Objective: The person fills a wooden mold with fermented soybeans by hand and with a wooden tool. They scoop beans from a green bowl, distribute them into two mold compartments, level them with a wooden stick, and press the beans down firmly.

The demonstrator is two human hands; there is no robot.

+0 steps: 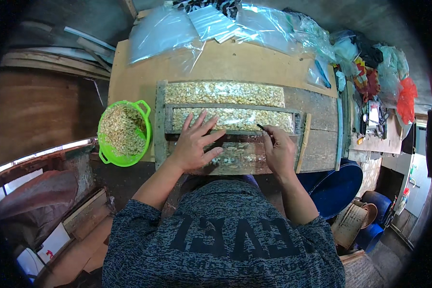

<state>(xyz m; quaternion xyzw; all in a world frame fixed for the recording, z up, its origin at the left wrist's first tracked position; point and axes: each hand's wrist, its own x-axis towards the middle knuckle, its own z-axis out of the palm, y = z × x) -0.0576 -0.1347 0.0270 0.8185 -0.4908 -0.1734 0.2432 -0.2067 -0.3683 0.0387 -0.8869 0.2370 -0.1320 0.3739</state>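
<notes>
Pale, flake-like pieces fill a long clear plastic bag point(237, 118) inside a narrow wooden frame point(230, 106). My left hand point(198, 138) lies spread over the frame's left part, fingertips on the bag. Near the frame's lower right edge, my right hand point(279, 147) pinches a small dark, thin tool point(261, 127), its tip at the bag's lower edge; its kind is unclear. A second filled clear bag point(223, 94) lies flat just beyond the frame. To the left, a green plastic basket point(148, 126) holds more loose pale pieces point(120, 127).
Clear plastic sheets or bags point(165, 34) cover the far edge of the wooden table point(129, 79). A wooden stick point(304, 144) lies right of the frame. Crumpled plastic bags point(345, 50) lie at the far right, and a blue tub point(334, 187) stands below the right edge.
</notes>
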